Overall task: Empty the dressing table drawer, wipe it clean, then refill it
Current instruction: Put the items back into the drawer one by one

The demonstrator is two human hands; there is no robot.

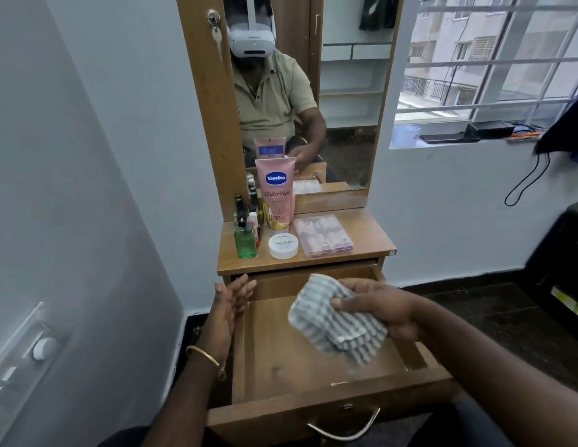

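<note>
Now cloth (337, 321) over drawer (313, 359)

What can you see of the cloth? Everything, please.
The cloth is a soft woven-looking rag with grey and white stripes, folded or bunched into a thick wad rather than spread flat. The right hand grips it along its right side, fingers curled round it. It is above the open drawer, tilted, lower corner towards the drawer floor; contact with the wood cannot be told. The left hand is apart from it.
</note>
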